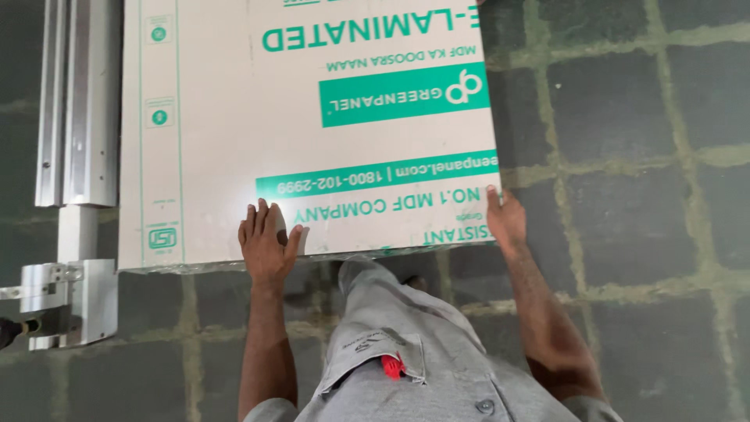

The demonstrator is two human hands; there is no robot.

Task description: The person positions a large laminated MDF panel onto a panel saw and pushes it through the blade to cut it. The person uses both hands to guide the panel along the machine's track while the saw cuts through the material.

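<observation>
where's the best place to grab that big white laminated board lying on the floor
Probably the near edge of the white board, from the person's side. It lies flat on the tiled floor, so only its edges offer a hold. The left hand rests flat near that edge; the right hand is at the near right corner, where fingers could hook under.

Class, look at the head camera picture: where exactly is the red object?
The red object sticks out of the chest pocket of the person's grey shirt, low in the head view near the centre, between the two forearms and below the white laminated board.
</observation>
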